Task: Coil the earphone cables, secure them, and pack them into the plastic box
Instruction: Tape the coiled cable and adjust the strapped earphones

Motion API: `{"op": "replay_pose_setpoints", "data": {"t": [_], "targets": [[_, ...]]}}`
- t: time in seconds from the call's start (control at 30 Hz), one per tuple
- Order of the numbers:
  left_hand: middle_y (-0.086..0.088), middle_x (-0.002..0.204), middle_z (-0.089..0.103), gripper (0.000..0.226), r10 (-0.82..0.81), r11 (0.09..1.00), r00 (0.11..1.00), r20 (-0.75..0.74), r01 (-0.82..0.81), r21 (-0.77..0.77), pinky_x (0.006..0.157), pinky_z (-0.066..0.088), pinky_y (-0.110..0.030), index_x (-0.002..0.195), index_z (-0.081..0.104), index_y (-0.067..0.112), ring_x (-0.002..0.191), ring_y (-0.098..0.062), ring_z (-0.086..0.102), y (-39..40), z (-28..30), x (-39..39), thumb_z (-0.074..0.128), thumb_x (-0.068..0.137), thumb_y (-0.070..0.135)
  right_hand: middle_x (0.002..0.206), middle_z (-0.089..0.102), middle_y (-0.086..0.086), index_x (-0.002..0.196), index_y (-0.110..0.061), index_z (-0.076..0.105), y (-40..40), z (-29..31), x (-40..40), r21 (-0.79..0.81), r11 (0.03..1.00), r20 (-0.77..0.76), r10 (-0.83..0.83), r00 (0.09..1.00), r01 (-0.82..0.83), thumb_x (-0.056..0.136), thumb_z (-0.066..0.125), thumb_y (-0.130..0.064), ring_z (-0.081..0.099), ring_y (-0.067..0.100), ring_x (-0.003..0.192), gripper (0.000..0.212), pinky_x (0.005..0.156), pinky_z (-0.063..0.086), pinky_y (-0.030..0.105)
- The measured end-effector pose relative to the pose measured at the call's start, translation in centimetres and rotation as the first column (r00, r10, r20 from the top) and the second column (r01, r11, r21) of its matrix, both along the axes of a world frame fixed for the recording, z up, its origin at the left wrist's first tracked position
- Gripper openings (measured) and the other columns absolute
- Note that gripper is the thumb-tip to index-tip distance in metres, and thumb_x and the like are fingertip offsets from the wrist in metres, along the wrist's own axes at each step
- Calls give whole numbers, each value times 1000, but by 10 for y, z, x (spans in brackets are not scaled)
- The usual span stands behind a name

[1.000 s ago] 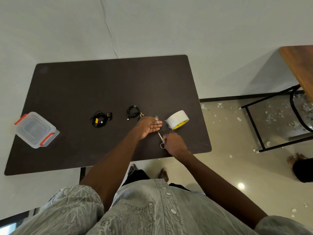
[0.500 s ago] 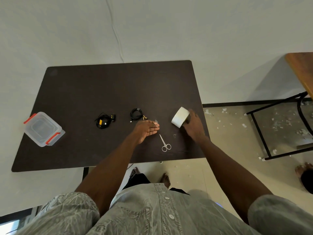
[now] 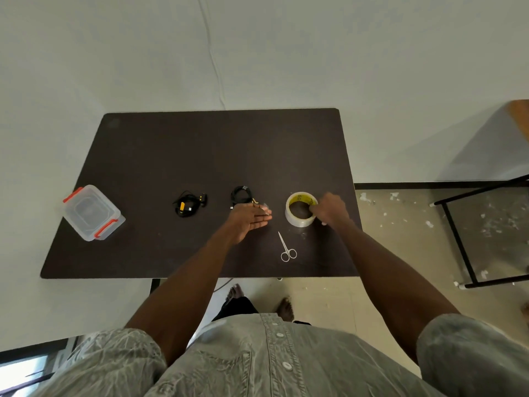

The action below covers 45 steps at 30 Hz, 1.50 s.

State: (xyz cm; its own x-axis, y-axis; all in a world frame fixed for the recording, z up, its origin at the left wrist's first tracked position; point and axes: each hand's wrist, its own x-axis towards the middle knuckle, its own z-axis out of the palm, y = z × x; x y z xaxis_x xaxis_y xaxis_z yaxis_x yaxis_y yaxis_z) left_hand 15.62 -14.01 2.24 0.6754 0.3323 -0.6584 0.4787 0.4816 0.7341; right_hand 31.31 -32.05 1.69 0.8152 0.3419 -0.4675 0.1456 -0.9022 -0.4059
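On the dark table, near its front edge, the right hand gripped the roll of tape at its right rim, the fingers curled over the edge into the hole. The roll lay flat, the yellow core turned up, probably so that it would not roll away. The left hand was held out flat just beside the roll, fingers straight and together, palm turned up and inward. A small pale thing seemed to stick at its fingertips, perhaps a cut piece of tape kept ready, but it was too small to say for sure. The scissors lay closed in front of both hands, easy to reach.

Just behind the left hand lay one coil of earphone cable, black, wound into a small tight ring, with a plug end coming out toward the hand. I judged that this one was not secured yet. A second coil lay further to the left, well apart, looser in shape, with something yellow on it that could be tape or a part of the earphone. The plastic box stood at the far left corner of the table, transparent, with red clips, its lid on. Neither coil was packed.
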Motion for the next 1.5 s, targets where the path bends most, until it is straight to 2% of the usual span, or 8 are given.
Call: {"op": "replay_pose_setpoints", "data": {"t": [0.17,0.27,0.43,0.77,0.9,1.13,1.3,1.5], "targets": [[-17,101,71,10,-54,998,998,37,55,-30,87,55,-37,100,63,2,97,-28,70,9,12,-8,60,91,3,87,68,6,87,-13,62,5,8,-9,-34,996,47,-84,995,86,89,63,-40,63,18,73,28,63,48,27],[-17,99,71,10,-107,992,993,49,110,-61,84,57,-38,100,63,0,96,-30,70,17,19,-11,58,92,3,90,67,5,96,-11,69,23,20,-27,200,971,171,-162,972,127,92,60,-31,63,18,80,22,69,50,30],[-20,94,69,12,-250,963,966,65,255,-83,82,58,-40,100,63,-4,88,-30,71,29,33,-15,58,92,4,72,70,2,80,-9,71,58,43,-68,481,771,-661,6,750,418,84,70,-47,62,10,60,37,55,45,21],[-19,101,70,17,-453,891,890,50,452,29,90,55,-39,104,64,-3,97,-30,69,79,46,-39,58,92,6,75,69,2,91,-4,70,100,49,-91,416,777,-795,59,603,473,86,71,-17,62,8,67,14,59,47,19],[-16,99,70,19,-510,860,859,43,507,59,86,56,-36,106,64,-4,94,-27,70,110,50,-52,60,92,8,71,68,1,86,-10,66,128,52,-107,438,734,-790,39,612,519,89,64,-3,62,9,66,8,57,47,20],[-16,85,67,11,-455,886,889,-38,457,84,79,58,-39,97,68,-2,74,-24,69,156,41,-68,61,89,2,71,64,8,79,-9,58,184,47,-145,564,763,-451,-37,892,317,91,61,-2,60,10,58,14,52,44,21],[-13,78,65,8,-452,885,890,-66,457,91,71,58,-37,91,67,-2,68,-24,66,185,42,-85,60,87,-1,71,59,7,90,-9,48,213,40,-167,586,723,-405,-130,905,366,88,59,7,58,2,45,20,47,44,18],[-16,78,68,6,-375,903,914,-156,398,162,63,59,-33,85,65,-1,63,-23,68,217,30,-101,63,83,-6,79,62,9,77,-21,47,233,32,-179,618,687,-179,-350,919,382,77,65,2,65,27,74,29,67,51,36]]}}
